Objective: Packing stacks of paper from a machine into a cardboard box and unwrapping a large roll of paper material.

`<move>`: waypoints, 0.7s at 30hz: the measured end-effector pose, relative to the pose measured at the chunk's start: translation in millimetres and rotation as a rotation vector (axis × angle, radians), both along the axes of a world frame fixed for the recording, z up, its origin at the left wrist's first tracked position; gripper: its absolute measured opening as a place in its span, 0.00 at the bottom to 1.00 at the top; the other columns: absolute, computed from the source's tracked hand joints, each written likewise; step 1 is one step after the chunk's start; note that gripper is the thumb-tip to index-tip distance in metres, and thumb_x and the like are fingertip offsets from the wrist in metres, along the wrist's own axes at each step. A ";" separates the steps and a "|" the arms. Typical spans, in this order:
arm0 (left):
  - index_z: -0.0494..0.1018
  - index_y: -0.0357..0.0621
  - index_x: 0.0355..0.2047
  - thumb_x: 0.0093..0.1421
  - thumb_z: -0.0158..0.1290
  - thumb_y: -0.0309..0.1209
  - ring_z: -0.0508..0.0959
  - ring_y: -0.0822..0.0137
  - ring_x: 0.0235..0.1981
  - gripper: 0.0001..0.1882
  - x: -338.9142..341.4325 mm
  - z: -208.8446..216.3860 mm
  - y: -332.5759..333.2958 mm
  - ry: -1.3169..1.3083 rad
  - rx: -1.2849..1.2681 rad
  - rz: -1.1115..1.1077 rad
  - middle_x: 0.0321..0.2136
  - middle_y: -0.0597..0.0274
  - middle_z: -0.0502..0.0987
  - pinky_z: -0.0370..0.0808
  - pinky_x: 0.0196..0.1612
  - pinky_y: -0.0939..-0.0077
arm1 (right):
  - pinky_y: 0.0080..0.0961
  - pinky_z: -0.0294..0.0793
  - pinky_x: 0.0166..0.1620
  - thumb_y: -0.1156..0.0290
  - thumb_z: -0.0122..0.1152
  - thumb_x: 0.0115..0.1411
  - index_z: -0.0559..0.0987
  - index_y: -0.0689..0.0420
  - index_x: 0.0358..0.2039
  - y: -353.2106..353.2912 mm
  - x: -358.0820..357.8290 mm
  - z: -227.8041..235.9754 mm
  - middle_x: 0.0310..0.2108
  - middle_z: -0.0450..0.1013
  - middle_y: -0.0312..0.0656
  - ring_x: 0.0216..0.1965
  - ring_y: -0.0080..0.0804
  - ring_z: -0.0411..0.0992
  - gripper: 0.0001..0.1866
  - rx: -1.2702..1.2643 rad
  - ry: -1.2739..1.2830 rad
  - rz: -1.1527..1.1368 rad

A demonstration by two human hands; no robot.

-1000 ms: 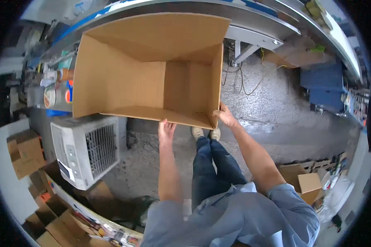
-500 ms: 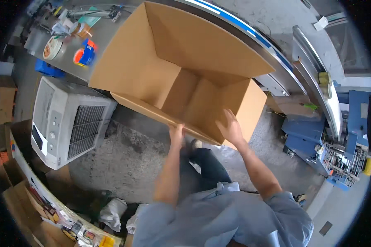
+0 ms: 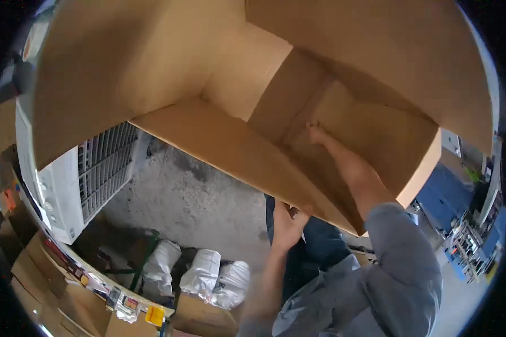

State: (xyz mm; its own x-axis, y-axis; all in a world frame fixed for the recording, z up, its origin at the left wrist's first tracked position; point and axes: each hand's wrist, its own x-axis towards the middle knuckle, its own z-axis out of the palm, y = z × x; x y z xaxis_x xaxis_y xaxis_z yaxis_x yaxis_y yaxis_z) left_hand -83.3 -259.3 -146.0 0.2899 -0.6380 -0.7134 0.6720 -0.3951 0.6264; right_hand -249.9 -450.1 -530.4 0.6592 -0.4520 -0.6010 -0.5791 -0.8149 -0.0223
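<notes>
A large, open-topped cardboard box [image 3: 208, 132] fills the upper part of the view, tilted so that its inside faces me. My left hand [image 3: 288, 229] grips the lower edge of its near wall from below, with part of the fingers hidden by the cardboard. My right arm reaches deep inside, where my right hand [image 3: 316, 133] touches the bottom near the seam between the bottom flaps. Its fingers look slightly apart and hold nothing that I can make out. Tall flaps or walls rise at the left and far sides.
A white cooler unit [image 3: 104, 168] with a dark grille stands on the left. White sacks [image 3: 202, 275] lie at the lower left by a cardboard carton [image 3: 205, 317] and a cluttered table edge. Blue machinery [image 3: 450, 188] stands at the right, above the grey concrete floor [image 3: 180, 194].
The box now looms larger and closer, hiding the bench behind it. My right hand has gone from the near right rim down inside to the bottom. My left hand still holds the near edge.
</notes>
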 end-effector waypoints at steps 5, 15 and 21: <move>0.57 0.34 0.57 0.57 0.61 0.30 0.74 0.62 0.50 0.32 -17.9 0.6 -25.4 0.049 -0.161 0.050 0.49 0.52 0.72 0.71 0.55 0.67 | 0.44 0.72 0.52 0.59 0.60 0.54 0.78 0.62 0.47 -109.7 -68.2 -17.3 0.42 0.77 0.51 0.43 0.47 0.76 0.23 0.208 0.231 0.092; 0.64 0.34 0.53 0.55 0.62 0.28 0.75 0.62 0.50 0.28 -0.7 12.1 -25.8 0.019 -0.031 -0.066 0.47 0.52 0.75 0.71 0.55 0.67 | 0.47 0.65 0.60 0.66 0.57 0.54 0.57 0.51 0.66 -134.9 211.6 40.3 0.68 0.49 0.52 0.68 0.52 0.49 0.38 -0.013 -0.173 0.127; 0.65 0.35 0.51 0.54 0.60 0.26 0.76 0.66 0.45 0.25 -7.0 10.7 -22.8 0.017 0.058 0.042 0.43 0.56 0.75 0.74 0.47 0.71 | 0.46 0.70 0.55 0.64 0.56 0.57 0.65 0.57 0.61 -133.9 226.4 68.8 0.65 0.57 0.51 0.64 0.50 0.58 0.31 0.275 -0.098 0.045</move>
State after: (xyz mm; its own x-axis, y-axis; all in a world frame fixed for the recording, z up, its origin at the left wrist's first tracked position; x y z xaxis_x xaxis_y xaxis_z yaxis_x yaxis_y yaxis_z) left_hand -90.3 -282.1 -135.2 0.3028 -0.5832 -0.7538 0.6990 -0.4018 0.5916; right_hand -23.5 -584.0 -461.6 0.7359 -0.2495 -0.6295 -0.5264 -0.7955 -0.3001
